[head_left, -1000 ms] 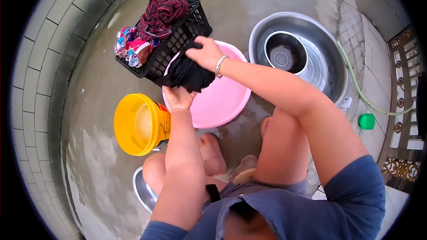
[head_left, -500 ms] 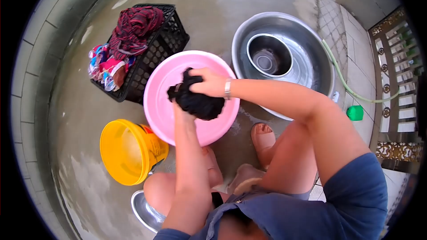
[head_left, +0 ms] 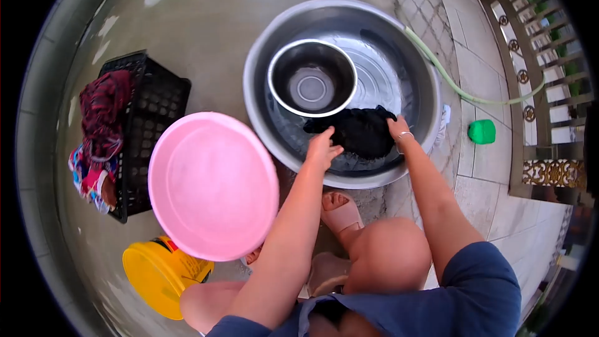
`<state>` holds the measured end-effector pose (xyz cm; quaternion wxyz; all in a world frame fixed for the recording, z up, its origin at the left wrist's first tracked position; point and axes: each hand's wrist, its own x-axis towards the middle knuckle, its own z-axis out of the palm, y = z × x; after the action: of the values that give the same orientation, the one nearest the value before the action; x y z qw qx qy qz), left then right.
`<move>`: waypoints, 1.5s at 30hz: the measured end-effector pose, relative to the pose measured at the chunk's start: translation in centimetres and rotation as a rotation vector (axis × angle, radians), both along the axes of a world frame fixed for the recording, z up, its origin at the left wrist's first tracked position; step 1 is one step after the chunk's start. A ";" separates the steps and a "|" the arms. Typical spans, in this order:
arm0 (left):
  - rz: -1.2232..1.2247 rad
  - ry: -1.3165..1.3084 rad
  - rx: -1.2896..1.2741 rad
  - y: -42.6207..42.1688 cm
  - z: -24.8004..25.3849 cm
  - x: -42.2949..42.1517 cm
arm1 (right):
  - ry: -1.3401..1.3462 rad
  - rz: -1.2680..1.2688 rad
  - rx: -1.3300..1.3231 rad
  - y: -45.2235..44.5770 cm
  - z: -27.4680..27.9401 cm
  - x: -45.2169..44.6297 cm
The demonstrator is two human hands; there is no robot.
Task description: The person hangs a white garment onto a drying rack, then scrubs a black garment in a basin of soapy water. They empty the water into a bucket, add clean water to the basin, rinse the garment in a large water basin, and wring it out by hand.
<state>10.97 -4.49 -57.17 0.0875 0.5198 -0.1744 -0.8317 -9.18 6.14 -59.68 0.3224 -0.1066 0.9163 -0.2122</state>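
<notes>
A dark, crumpled piece of black cloth lies in the wide metal basin, below the metal pot that stands in it. My left hand is at the cloth's left end, fingers apart. At the right end my right hand has its fingers closed on the cloth's edge. Water shows around the cloth in the basin. The pink basin is at the left, with nothing in it.
Inside the big basin stands a metal pot. A black crate with patterned clothes is at far left, above a yellow bucket. A green hose hangs over the basin rim near a green container.
The black cloth has gone from above the pink basin into the large metal basin at the right. Both hands moved with it and spread apart. The view has turned right.
</notes>
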 end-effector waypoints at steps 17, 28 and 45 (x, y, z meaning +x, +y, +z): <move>0.140 0.287 0.122 -3.0 -4.1 -1.9 | 0.011 0.150 -0.633 -7.3 3.7 11.5; -0.083 -0.299 -1.020 -1.7 1.1 -2.1 | 0.135 0.072 -0.007 -5.1 -3.3 2.3; -0.076 -0.245 -0.183 -2.2 1.2 -0.3 | -0.072 -0.199 -0.628 -7.9 -3.9 8.4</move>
<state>10.71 -6.70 -56.00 0.0810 0.6001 -0.2785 -0.7455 -0.77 -1.81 -63.53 0.2835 -0.1033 0.8002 -0.5183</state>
